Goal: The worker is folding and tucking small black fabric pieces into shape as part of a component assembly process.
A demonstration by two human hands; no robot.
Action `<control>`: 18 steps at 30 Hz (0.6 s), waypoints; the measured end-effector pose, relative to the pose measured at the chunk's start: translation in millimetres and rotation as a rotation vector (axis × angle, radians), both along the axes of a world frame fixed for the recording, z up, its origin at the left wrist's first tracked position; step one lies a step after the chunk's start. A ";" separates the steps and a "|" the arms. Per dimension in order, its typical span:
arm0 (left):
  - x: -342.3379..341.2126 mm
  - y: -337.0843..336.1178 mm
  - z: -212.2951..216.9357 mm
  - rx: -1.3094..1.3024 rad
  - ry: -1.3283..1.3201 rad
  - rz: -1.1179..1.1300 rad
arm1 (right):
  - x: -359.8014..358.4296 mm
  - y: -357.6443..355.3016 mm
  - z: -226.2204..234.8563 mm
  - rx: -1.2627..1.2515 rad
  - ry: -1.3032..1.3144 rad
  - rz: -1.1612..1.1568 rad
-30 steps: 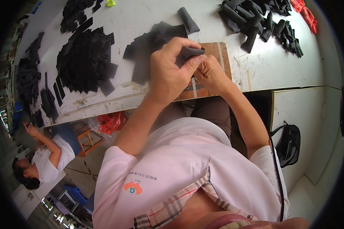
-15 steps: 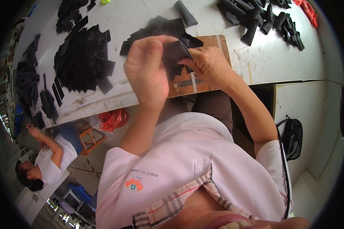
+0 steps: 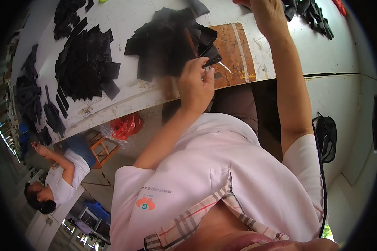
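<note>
Black piece [image 3: 206,49] looks light and floppy; your left hand [image 3: 195,85] pinches its edge near the table's [image 3: 125,16] front edge, right hand's [image 3: 266,10] grip unclear.

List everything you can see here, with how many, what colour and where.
White worktable: one, across the top.
Brown wooden board: one, on the table by its near edge.
Flat black material pieces: many, in heaps left, centre and top right.
Red plastic bag: one, under the table, left.
Wooden stool: one, beside the bag.
Co-worker in white shirt: one, lower left.
Black bag: one, right.
Left hand: holds a folded black piece over the board.
Right hand: reaching to the top-right heap; fingers out of view.
</note>
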State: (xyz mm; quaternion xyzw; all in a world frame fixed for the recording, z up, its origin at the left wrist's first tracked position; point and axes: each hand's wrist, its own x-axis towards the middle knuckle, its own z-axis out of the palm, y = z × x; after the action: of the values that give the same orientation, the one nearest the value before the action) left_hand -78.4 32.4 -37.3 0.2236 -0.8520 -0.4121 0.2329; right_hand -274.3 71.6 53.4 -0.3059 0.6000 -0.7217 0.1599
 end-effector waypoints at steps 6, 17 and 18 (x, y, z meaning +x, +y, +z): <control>-32.9 8.9 -18.9 -0.494 -0.400 0.049 | 45.1 54.3 -76.9 0.359 -0.272 0.056; -33.4 -3.4 -47.3 -0.624 -0.207 0.036 | 40.4 4.0 -114.0 0.772 0.494 -0.190; -32.0 -2.8 -46.7 -0.629 -0.203 0.032 | 35.4 -0.4 -121.4 0.768 0.494 -0.197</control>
State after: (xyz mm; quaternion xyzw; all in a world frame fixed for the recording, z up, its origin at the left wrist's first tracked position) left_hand -110.4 29.5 -84.0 0.1942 -0.9528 -0.1004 0.2108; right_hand -238.9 71.2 -68.0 -0.3287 0.8700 -0.3648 0.0447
